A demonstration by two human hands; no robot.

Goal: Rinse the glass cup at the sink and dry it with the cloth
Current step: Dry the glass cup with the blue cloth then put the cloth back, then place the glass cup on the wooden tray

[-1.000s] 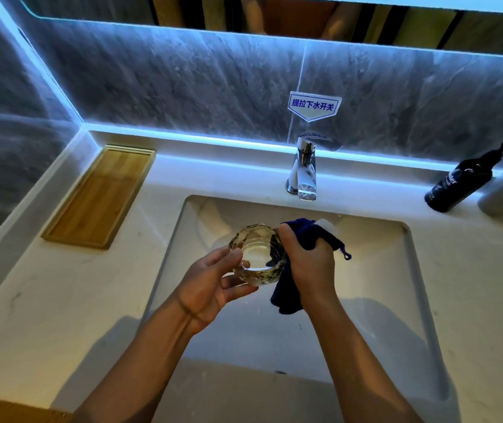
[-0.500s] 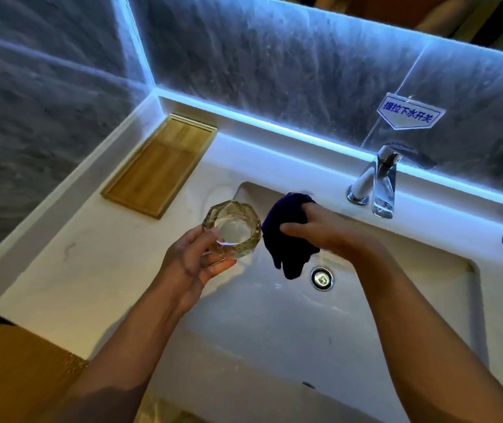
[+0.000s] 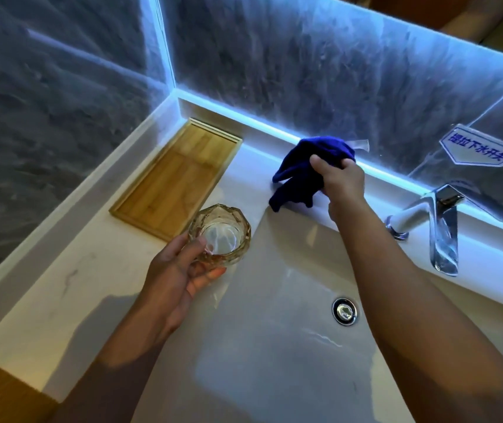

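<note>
A faceted clear glass cup (image 3: pixel 220 233) is upright in my left hand (image 3: pixel 177 271), held over the counter at the sink's left rim. My right hand (image 3: pixel 340 181) grips a bunched dark blue cloth (image 3: pixel 297 170) above the counter behind the sink (image 3: pixel 274 346), well apart from the cup. The cloth's lower corner hangs down close to the back rim of the sink; I cannot tell if it touches. The cup looks empty.
A bamboo tray (image 3: pixel 174 181) lies on the white counter in the left back corner, just beyond the cup. A chrome faucet (image 3: pixel 439 233) stands at the right of the sink, with a sign (image 3: pixel 482 146) on the wall above. The drain (image 3: pixel 344 311) is in the basin.
My right hand pulled the cloth away from the cup and carried it back toward the wall. My left hand moved the cup left, toward the tray. The camera swung left.
</note>
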